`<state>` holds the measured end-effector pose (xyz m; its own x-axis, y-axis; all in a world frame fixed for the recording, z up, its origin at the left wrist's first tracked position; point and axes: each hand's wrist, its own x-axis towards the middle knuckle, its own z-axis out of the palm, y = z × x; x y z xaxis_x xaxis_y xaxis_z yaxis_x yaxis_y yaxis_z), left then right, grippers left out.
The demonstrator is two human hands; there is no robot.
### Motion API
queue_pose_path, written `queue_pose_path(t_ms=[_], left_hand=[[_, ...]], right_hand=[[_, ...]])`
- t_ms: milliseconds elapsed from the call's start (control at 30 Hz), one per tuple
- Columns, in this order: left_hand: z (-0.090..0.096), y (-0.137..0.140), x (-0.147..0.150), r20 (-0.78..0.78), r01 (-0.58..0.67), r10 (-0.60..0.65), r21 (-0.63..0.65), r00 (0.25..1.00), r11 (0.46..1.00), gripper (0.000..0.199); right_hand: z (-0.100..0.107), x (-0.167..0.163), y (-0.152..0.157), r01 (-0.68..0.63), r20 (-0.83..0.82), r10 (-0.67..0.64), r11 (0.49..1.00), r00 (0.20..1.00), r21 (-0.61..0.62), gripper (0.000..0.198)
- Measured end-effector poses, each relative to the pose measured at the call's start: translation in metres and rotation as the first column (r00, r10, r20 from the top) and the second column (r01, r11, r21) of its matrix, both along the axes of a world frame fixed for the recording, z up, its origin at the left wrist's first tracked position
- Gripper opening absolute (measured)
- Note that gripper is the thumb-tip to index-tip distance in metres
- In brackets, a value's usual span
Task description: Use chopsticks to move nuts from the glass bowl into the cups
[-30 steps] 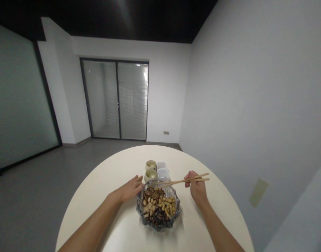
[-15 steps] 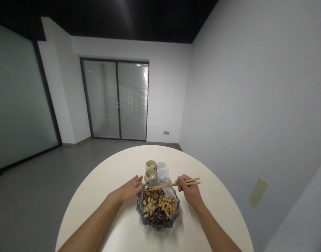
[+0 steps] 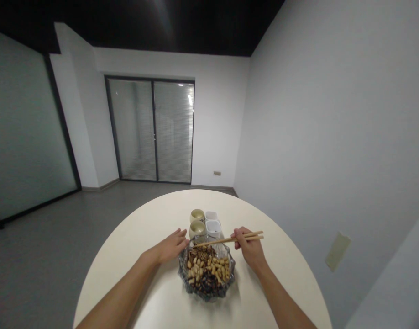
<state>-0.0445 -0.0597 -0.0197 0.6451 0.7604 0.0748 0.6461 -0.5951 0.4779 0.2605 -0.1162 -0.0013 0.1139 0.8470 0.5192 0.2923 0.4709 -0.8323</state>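
Note:
My right hand (image 3: 247, 246) is closed around a pair of wooden chopsticks (image 3: 226, 240), whose tips point left over the far part of a clear glass bowl (image 3: 182, 274). In the bowl lie brown striped seeds or nuts (image 3: 204, 252), pale shelled-looking nuts (image 3: 195, 269), peanuts (image 3: 220, 268) and dark nuts or seeds (image 3: 208, 284). Whether the tips pinch anything is too small to tell. My left hand (image 3: 173, 245) lies flat with fingers stretched, its fingertips at the bowl's left rim.
Just behind the bowl stand two beige cups (image 3: 197, 228) on the left and two white square containers (image 3: 213, 227) on the right. All sit on a round cream table (image 3: 154, 292). A white wall (image 3: 315, 137) rises to the right.
My right hand and the chopsticks have shifted slightly to the right. The left hand and the bowl stay where they were.

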Motion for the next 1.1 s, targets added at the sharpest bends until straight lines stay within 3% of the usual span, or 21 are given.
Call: queue_pose_path(t_ms=[567,1100], left_hand=[[0.002,-0.003,0.000,-0.040,-0.032,0.031,-0.020,0.999,0.999,0.075],[-0.008,0.003,-0.006,-0.004,0.001,-0.001,0.014,1.000,1.000,0.073]], right_hand=[[0.002,0.007,0.002,0.037,-0.038,-0.035,0.998,0.999,0.041,0.051],[0.001,0.019,0.011,0.113,-0.151,-0.096,0.988,0.984,0.106,0.051]])
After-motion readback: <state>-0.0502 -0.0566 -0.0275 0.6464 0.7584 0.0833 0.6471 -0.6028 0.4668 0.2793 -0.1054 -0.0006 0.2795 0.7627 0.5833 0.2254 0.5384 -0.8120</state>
